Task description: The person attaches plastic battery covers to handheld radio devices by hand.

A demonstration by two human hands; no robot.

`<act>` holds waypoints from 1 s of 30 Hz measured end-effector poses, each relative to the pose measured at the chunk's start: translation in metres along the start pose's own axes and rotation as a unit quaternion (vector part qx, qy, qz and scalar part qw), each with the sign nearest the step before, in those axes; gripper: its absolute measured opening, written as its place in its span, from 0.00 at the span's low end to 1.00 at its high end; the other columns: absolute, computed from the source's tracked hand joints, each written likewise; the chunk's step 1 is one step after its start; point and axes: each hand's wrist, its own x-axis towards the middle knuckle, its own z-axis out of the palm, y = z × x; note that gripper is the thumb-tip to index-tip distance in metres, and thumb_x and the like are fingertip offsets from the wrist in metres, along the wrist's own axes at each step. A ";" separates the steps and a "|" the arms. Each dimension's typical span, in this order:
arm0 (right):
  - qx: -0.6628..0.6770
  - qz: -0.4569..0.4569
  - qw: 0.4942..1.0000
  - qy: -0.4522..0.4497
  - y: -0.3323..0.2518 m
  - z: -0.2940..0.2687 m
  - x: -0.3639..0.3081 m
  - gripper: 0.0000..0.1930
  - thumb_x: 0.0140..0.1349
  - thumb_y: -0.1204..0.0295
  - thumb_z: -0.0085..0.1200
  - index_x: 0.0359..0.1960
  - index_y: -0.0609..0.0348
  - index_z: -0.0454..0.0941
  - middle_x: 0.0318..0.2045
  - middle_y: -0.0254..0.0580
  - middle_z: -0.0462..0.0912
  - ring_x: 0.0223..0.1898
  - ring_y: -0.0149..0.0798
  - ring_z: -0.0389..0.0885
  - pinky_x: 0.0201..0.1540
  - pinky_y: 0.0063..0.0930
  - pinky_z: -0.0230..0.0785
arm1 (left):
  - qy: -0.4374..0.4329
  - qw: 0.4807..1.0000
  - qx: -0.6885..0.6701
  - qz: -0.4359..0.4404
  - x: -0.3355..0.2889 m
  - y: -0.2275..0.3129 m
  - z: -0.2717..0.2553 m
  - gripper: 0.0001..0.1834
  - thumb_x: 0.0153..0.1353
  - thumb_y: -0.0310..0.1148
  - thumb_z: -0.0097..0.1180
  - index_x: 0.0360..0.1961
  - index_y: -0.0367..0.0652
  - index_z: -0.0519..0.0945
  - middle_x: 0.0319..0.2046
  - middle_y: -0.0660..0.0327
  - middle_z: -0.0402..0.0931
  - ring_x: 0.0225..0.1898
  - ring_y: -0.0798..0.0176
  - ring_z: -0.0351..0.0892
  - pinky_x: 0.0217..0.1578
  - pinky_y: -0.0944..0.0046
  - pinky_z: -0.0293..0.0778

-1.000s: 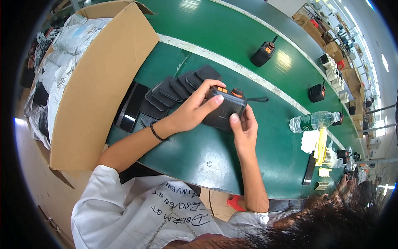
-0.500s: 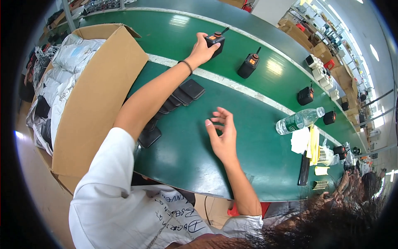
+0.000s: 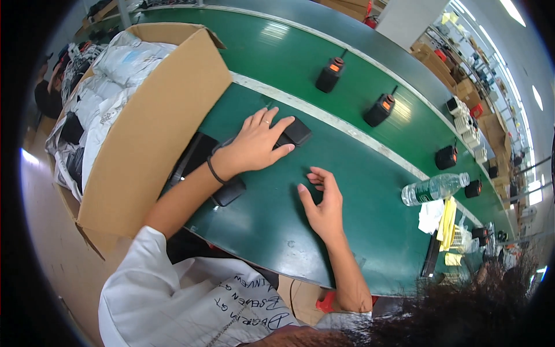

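Note:
My left hand (image 3: pixel 254 143) lies over a row of flat black rectangular blocks on the green table. Its fingers are spread, with thumb and index finger at either side of the end block (image 3: pixel 298 132). Most of the row is hidden under this hand and forearm; another black block (image 3: pixel 229 192) shows below the wrist. My right hand (image 3: pixel 325 211) hovers over the table, empty, thumb apart from loosely bent fingers. Beyond, on the green conveyor belt, stand a black two-way radio (image 3: pixel 330 75) with an orange-marked top and a similar radio (image 3: pixel 380 110) to its right.
A large cardboard box (image 3: pixel 153 115) full of white plastic bags stands at the left. To the right a clear water bottle (image 3: pixel 435 189) lies beside white paper (image 3: pixel 430 217) and yellow strips (image 3: pixel 446 224). More radios, such as one dark radio (image 3: pixel 446 157), stand farther along the belt.
My left hand has let go of the radio on the belt and drawn back to the black blocks. My right hand stays empty over the table. The whole view has shifted slightly.

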 end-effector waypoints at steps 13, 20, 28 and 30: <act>-0.059 -0.012 0.997 -0.044 0.000 -0.002 0.004 0.14 0.60 0.73 0.61 0.47 0.61 0.78 0.41 0.45 0.81 0.43 0.40 0.81 0.43 0.29 0.72 | 0.030 0.998 -0.037 0.041 -0.018 -0.010 0.002 0.27 0.65 0.46 0.54 0.61 0.44 0.72 0.57 0.48 0.71 0.59 0.45 0.69 0.59 0.49 0.63; -0.042 -0.010 0.996 -0.073 0.003 -0.008 0.010 0.13 0.61 0.72 0.60 0.46 0.62 0.77 0.40 0.45 0.79 0.42 0.39 0.80 0.42 0.29 0.71 | -0.009 0.998 -0.041 0.046 -0.016 -0.012 0.001 0.27 0.66 0.43 0.53 0.63 0.43 0.70 0.60 0.48 0.68 0.62 0.46 0.65 0.63 0.50 0.60; -0.033 -0.014 0.996 -0.081 0.002 -0.012 0.009 0.13 0.60 0.73 0.61 0.46 0.61 0.78 0.40 0.42 0.80 0.43 0.36 0.79 0.44 0.26 0.69 | -0.019 0.999 -0.032 0.039 -0.018 -0.008 -0.001 0.27 0.67 0.44 0.52 0.63 0.42 0.70 0.59 0.49 0.69 0.62 0.46 0.65 0.63 0.51 0.60; -0.025 -0.015 0.996 -0.082 0.005 -0.012 0.007 0.13 0.60 0.72 0.61 0.46 0.61 0.78 0.40 0.41 0.80 0.43 0.37 0.79 0.44 0.27 0.70 | -0.017 0.998 -0.037 0.039 -0.018 -0.007 -0.002 0.27 0.67 0.45 0.52 0.63 0.42 0.71 0.59 0.48 0.69 0.62 0.46 0.65 0.63 0.52 0.59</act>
